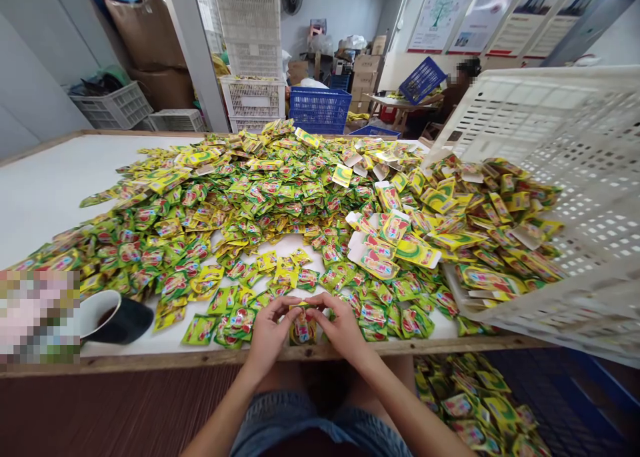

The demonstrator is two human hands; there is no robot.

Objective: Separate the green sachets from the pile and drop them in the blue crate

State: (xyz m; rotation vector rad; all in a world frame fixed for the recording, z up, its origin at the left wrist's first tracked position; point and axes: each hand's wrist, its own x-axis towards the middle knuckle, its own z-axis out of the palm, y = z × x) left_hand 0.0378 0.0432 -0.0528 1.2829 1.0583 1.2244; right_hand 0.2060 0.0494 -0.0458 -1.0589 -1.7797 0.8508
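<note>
At the table's front edge, my left hand [274, 327] and my right hand [336, 322] both pinch the top of a small printed box [303, 329]. The box faces me upright, with its upper end between my thumbs and fingers. Green and yellow sachets [240, 320] lie all around my hands and rise into a large heap [280, 190] behind them. To the right of the heap lie flat and open-flapped yellow cartons [373, 253]. Parts of the box are covered by my fingers.
A tipped white plastic crate [590, 177] full of cartons stands at the right. At the left front is a dark mug [117, 317] with brown liquid. Below the table's right side, more packets [475, 397] fill a container. Another person [457, 93] sits at the back right.
</note>
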